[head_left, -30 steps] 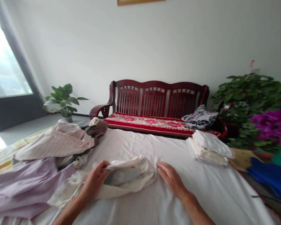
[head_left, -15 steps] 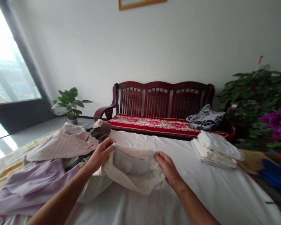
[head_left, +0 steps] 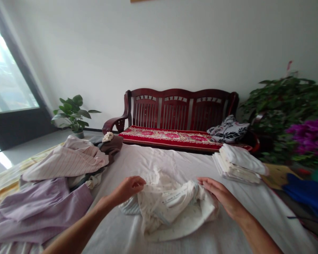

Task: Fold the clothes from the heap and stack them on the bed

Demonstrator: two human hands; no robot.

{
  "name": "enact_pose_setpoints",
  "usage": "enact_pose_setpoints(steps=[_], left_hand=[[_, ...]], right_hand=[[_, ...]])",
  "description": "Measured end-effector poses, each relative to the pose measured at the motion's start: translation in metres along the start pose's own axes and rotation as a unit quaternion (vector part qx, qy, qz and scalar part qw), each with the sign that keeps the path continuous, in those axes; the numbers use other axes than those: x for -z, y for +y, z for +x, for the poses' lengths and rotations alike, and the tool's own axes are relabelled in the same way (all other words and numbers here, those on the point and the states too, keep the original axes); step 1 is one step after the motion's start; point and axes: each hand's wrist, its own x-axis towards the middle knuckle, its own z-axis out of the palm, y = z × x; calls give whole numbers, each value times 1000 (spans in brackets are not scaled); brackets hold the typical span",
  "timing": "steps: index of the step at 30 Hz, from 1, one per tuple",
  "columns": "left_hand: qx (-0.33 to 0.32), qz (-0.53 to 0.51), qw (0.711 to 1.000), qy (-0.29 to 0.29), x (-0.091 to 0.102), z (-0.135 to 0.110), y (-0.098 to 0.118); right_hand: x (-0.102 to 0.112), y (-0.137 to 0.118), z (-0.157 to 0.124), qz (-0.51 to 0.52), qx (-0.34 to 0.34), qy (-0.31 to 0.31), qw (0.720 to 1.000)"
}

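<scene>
A small white garment (head_left: 175,208) with faint print and pale blue-grey trim lies crumpled on the white sheet (head_left: 190,162) in front of me. At its left upper corner, my left hand (head_left: 132,187) has its fingers curled in and pinches the cloth's edge. My right hand (head_left: 217,190) is over the opposite corner, fingers stretched out and touching or just above the fabric; its thumb is hidden. Ribbed bluish cloth (head_left: 131,206) shows beneath my left hand, partly covered by the garment.
To the left are a heap with a striped pink garment (head_left: 69,158) and a lilac garment (head_left: 39,208). A folded white stack (head_left: 238,164) sits to the right. Beyond the sheet stand a dark red wooden bench (head_left: 175,109) and a potted plant (head_left: 75,114). Blue cloth (head_left: 306,194) is far right.
The white garment, previously held up and stretched between both hands, is now down on the sheet, turned and further right. Both hands have moved right and slightly lower; the right fingers have opened.
</scene>
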Motion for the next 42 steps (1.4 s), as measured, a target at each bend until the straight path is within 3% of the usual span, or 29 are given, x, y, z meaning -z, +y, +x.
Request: enact_pose_setpoints(steps=[2,5,10,14,17,20,24,26,28,31,34,36,38,40,42], left_hand=[[-5,20,1000,-5,-3,1,4],[-21,51,998,-25,-8,-4,22],[-49,175,983,-17,-30,-27,50],[-24,251,967,-48,-52,-48,53],[8,249,967,-63,-57,-54,46],[31,196,980,-33,-55,-51,35],[61,30,995,73,-56,-42,22],[80,-119,983,113,-56,-37,22],[99,-281,946,130,-54,-30,27],[113,-449,876,137,-37,-18,42],[74,-498,848,164,-5,-4,57],[26,-489,857,160,21,5,67],[-33,-440,885,147,48,11,78],[-91,-325,929,152,73,15,85],[-115,-148,963,194,93,20,88]], right_hand=[[5,1,-4,-27,-11,-13,999],[12,1,-5,-65,-24,-89,994],[25,5,-6,-134,-4,-191,972],[31,6,-12,-216,-14,-211,953],[35,6,-19,-221,-16,-208,953],[36,9,-24,-191,-1,-204,960],[28,21,-22,-193,39,-145,970],[20,25,-18,-191,43,-91,976],[11,24,-14,-141,46,-26,989],[-4,8,-6,5,67,75,995],[-15,-21,7,94,97,156,978],[-16,-45,17,101,149,183,966],[-12,-71,27,88,219,205,950],[-5,-95,35,54,275,250,927],[2,-116,39,-40,324,284,901]])
